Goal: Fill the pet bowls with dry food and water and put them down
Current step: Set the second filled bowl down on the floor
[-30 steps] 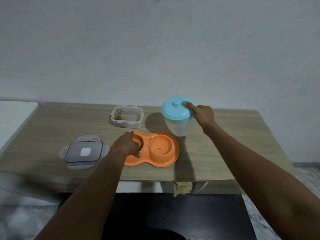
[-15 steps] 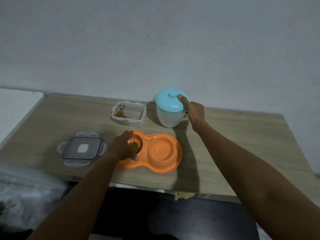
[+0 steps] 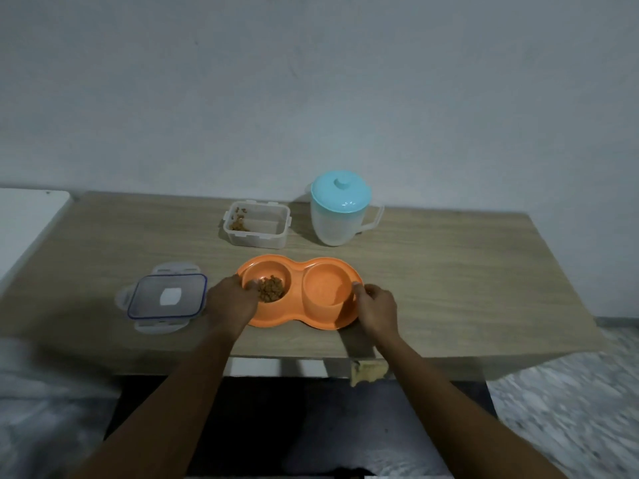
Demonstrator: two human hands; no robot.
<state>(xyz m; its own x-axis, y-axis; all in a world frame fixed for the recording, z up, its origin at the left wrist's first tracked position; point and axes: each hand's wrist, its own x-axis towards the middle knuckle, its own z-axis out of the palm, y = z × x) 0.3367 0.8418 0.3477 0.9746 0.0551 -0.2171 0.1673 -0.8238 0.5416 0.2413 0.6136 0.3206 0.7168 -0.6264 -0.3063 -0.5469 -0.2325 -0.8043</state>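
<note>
the orange double pet bowl (image 3: pixel 313 319) sits on the wooden table (image 3: pixel 449 271) near its front edge, with kibble (image 3: pixel 271 288) in the left cup. the left hand (image 3: pixel 230 302) grasps its 9 o'clock rim and the right hand (image 3: pixel 375 307) its 3 o'clock rim, fingers curled over. a lidded jug (image 3: pixel 340 216) stands at its 1 o'clock.

One view only: head-worn, wide-angle (straight edges bow slightly). It looks forward and down from the near side of the worktop (image 3: pixel 449 271), facing the far wall (image 3: pixel 311 98). Close range: both forearms enter from the bottom edge, with the left hand (image 3: pixel 231 302) and right hand (image 3: pixel 377 307) on the double bowl (image 3: pixel 297 319) just below frame centre. The worktop's full width fits, and floor (image 3: pixel 570 409) shows at near right.
</note>
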